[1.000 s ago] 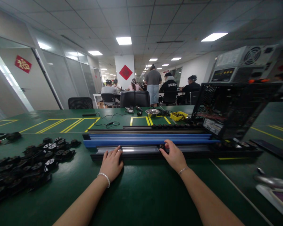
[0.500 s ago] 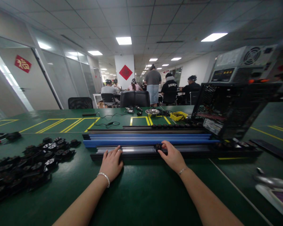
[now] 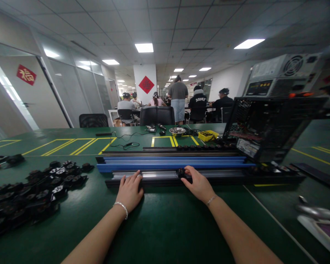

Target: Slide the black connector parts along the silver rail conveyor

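Note:
A long black rail [image 3: 156,175] with a shiny grey channel lies across the green table in front of me. My left hand [image 3: 130,192] rests on its left part, fingers stretched over the near edge. In the channel, near the middle of the rail, sits a small black socket module [image 3: 180,173]. My right hand [image 3: 200,185] holds it from the right side between thumb and fingers. More black modules [image 3: 277,168] stand along the right end of the rail. A loose pile of similar black modules [image 3: 44,185] lies to the left.
Behind the rail lie a blue rail [image 3: 170,165] and further black rails. An open computer case [image 3: 272,128] with power supplies [image 3: 284,71] on top stands at right. Farther back are a metal bowl [image 3: 177,131], a yellow tray [image 3: 207,135] and cables. Several people sit or stand beyond.
My right hand has moved a little to the left along the rail, and the black socket module has slid left with it. The left hand has stayed in place.

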A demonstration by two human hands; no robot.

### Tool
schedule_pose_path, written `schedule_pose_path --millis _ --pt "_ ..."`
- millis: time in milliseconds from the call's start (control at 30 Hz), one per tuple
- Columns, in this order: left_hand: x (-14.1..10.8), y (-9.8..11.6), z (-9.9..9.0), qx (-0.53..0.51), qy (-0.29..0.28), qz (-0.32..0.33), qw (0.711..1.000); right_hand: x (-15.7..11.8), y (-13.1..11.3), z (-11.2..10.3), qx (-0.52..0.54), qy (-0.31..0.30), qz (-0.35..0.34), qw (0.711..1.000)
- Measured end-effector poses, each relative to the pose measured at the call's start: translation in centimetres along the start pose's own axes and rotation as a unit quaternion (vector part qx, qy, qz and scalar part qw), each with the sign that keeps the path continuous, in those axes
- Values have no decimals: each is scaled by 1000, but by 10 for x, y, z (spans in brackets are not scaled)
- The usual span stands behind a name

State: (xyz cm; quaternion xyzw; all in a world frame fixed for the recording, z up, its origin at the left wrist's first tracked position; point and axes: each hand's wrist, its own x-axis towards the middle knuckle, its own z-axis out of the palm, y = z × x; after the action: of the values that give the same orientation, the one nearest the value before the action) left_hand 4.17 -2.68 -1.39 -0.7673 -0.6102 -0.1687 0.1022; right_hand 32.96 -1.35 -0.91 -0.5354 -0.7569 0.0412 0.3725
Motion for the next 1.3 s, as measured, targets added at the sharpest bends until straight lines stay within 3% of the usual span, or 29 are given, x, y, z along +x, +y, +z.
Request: schedule_pose_path --millis 900,1300 --pt "0 0 0 -4 0 -3 1000 1 -14 -6 -40 -69 -55 995" --pt "0 0 2 -2 6 0 1000 1 -16 -3 -50 -72 -85 993"
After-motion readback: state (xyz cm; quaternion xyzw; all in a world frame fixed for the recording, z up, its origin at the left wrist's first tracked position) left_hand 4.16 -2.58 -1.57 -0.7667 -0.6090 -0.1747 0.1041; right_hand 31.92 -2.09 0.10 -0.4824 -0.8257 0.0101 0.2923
